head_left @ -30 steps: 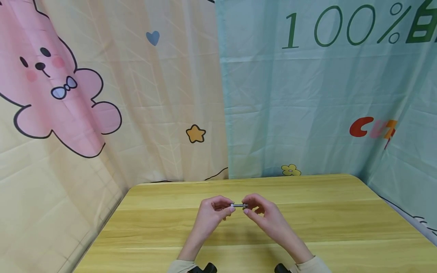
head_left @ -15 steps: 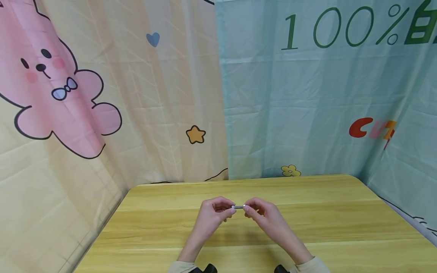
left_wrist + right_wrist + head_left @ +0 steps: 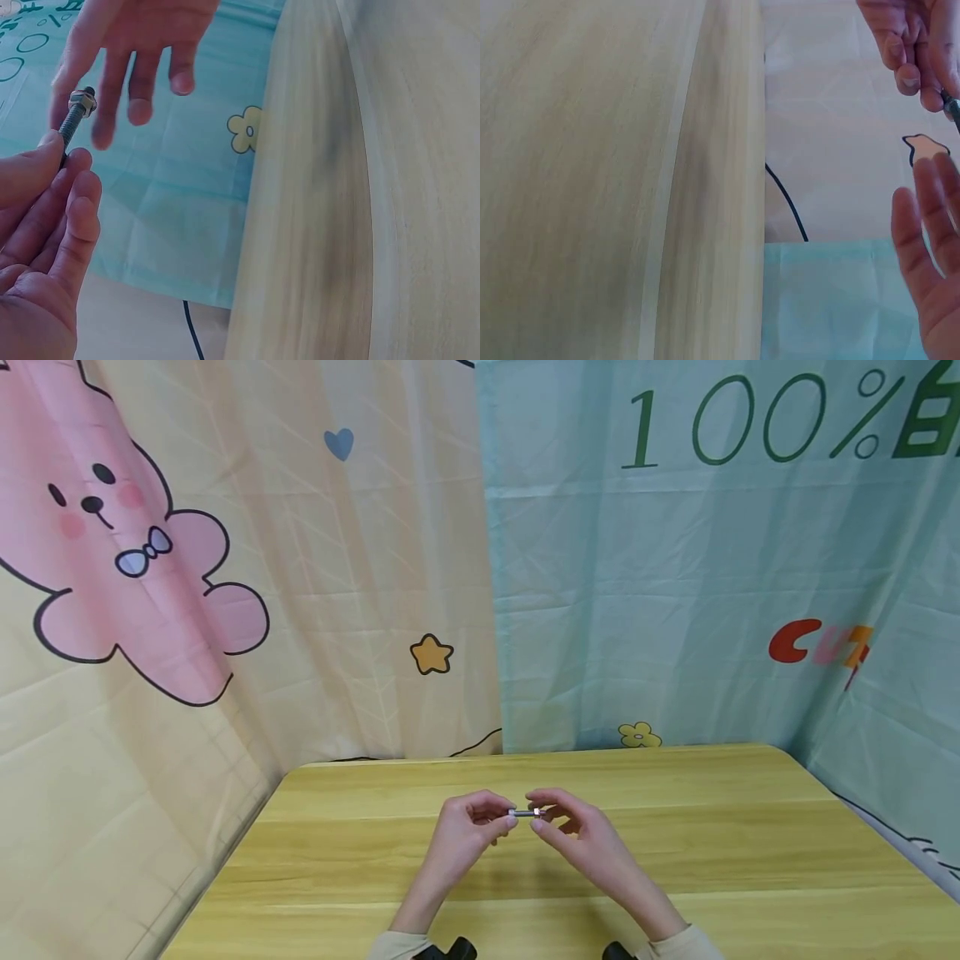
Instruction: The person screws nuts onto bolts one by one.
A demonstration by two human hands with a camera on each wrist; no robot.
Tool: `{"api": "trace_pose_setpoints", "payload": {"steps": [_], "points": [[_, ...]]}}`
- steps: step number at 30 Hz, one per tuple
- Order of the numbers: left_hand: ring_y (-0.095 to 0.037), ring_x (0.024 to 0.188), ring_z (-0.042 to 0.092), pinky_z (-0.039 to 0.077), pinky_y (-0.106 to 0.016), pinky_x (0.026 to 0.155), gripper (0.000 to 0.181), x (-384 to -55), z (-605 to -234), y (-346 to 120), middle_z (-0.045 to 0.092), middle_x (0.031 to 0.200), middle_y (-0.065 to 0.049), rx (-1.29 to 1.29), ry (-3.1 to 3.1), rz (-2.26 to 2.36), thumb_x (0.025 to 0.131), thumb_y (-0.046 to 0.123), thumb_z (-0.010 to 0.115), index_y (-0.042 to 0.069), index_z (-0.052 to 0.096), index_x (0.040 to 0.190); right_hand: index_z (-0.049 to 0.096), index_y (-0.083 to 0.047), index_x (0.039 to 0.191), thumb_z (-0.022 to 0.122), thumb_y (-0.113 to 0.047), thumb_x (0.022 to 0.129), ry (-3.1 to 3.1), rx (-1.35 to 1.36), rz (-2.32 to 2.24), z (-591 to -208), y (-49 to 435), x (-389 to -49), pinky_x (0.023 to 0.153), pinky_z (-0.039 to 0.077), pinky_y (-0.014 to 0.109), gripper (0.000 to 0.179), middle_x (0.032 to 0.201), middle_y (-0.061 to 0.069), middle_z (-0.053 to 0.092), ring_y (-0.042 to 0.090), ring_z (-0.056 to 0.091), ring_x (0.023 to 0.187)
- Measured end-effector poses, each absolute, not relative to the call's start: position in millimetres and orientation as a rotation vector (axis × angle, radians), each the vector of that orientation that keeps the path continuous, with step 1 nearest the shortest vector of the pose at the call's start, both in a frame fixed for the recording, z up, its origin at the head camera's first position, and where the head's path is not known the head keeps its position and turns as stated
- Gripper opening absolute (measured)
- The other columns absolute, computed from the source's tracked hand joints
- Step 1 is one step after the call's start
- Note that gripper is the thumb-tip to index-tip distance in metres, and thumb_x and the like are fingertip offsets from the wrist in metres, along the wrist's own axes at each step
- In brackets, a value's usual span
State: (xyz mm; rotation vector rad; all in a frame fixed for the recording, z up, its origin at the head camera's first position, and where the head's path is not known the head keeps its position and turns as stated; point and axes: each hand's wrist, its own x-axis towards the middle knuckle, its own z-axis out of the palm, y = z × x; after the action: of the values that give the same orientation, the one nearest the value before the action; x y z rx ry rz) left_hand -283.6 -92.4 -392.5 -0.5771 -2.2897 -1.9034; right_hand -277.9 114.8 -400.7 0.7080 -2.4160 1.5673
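A small metal bolt [image 3: 523, 813] lies level between the two hands above the table in the head view. My left hand [image 3: 467, 837] pinches one end of it between thumb and fingers. A nut [image 3: 82, 102] sits on the threaded shaft near its free end, plain to see in the left wrist view. Around that end, my right hand [image 3: 587, 837] has its thumb and fingers parted, off the nut; its other fingers hang loosely extended. In the right wrist view the bolt shows only at the right edge, partly cut off.
A wooden table [image 3: 337, 877] spreads beneath both hands. Behind it hang a cream curtain [image 3: 375, 568] with cartoon prints and a light blue curtain [image 3: 570, 610] with lettering. Black wrist mounts show at the bottom of the head view.
Half a second ago the right thumb and fingers closed over the bolt's right end; now they have parted and the nut shows again. The left hand keeps its pinch almost unmoved.
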Motion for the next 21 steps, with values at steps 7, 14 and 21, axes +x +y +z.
{"api": "trace_pose_setpoints", "payload": {"steps": [7,14,21], "points": [[-0.018,0.069,0.062,0.052,-0.027,0.059,0.009,-285.0,-393.0,-92.5,0.07,0.082,-0.005,-0.566,-2.293,-1.881,0.087,0.009,0.076,0.004,0.073,0.094,0.063,-0.02,0.116,0.069,-0.021,0.094,-2.36,0.813,1.576,-399.5,116.1,-278.4,0.073,0.053,0.031,0.024,0.105,-0.003,0.067,0.015,0.064,0.091],[-0.016,0.068,0.062,0.052,-0.024,0.058,0.011,-285.5,-393.7,-91.9,0.07,0.082,-0.005,-0.575,-2.294,-1.887,0.086,0.008,0.076,0.002,0.073,0.095,0.066,-0.018,0.112,0.068,-0.022,0.094,-2.382,0.766,1.601,-398.1,116.5,-277.5,0.072,0.053,0.031,0.019,0.098,-0.004,0.07,0.02,0.067,0.088],[-0.019,0.07,0.062,0.052,-0.025,0.059,0.01,-281.9,-390.8,-90.7,0.07,0.083,-0.006,-0.576,-2.282,-1.922,0.086,0.007,0.076,0.004,0.074,0.095,0.069,-0.019,0.106,0.064,-0.031,0.097,-2.426,0.703,1.536,-399.7,117.0,-278.3,0.07,0.052,0.03,0.016,0.091,-0.008,0.07,0.015,0.065,0.083]]}}
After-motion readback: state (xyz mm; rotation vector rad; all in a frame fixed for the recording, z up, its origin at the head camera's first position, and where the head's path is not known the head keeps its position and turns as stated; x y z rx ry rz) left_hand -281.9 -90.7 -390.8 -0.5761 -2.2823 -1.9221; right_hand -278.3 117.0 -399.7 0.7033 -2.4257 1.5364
